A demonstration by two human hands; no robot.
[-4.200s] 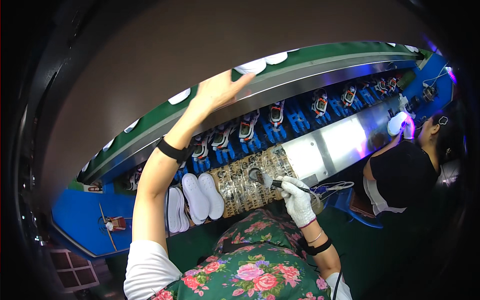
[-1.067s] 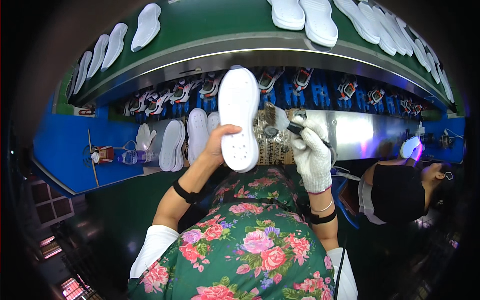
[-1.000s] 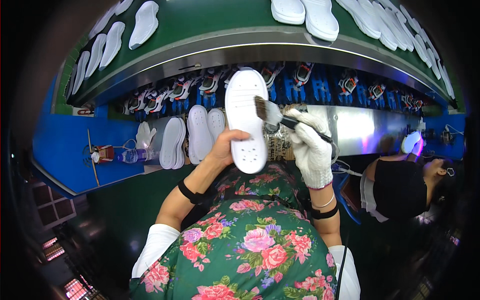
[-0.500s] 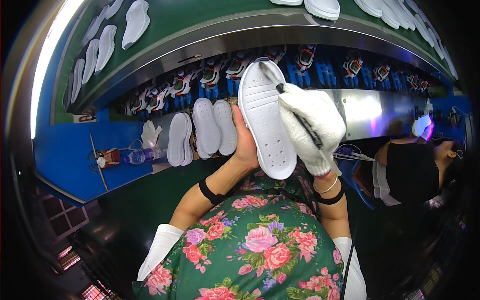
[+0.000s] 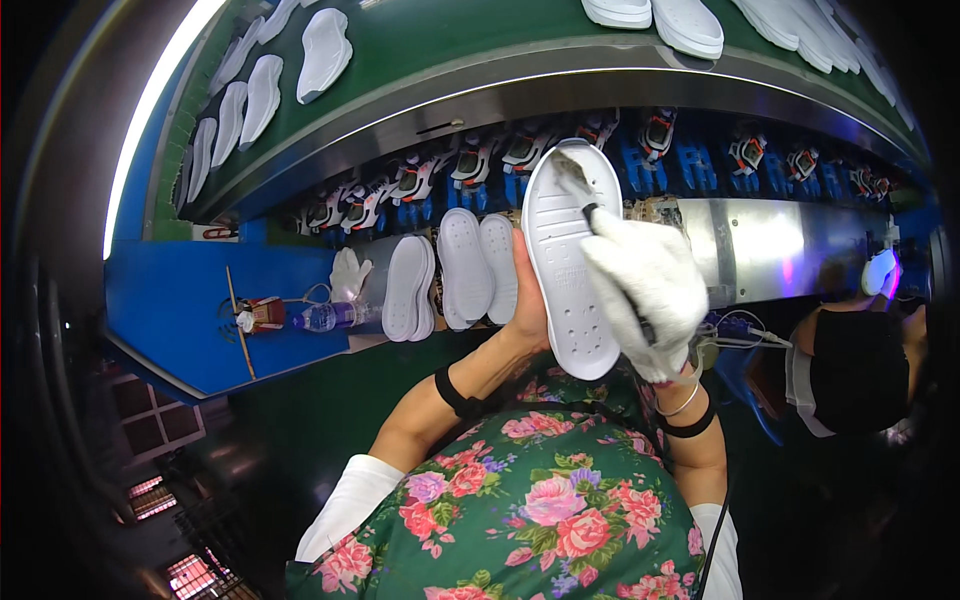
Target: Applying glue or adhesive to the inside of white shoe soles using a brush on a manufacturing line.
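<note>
Centrally, the person's bare left hand (image 5: 530, 302) grasps a white shoe sole (image 5: 566, 270), the fingers mostly hidden behind it. The gloved right hand (image 5: 652, 290) has its fingers curled round a black-handled brush (image 5: 573, 176); the bristles, somewhat blurred, appear to touch the sole's far end. More white soles (image 5: 405, 288) lie leftward on the worktop (image 5: 765, 245).

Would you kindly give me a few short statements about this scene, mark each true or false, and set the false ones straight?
1. The bare left hand holds a white sole. True.
2. The right hand is bare. False: it wears a white glove.
3. The brush is at the sole's far end, away from the person. True.
4. The plastic bottle is right of the held sole. False: it is to the left.
5. The apron is plain. False: it is green with flowers.
</note>
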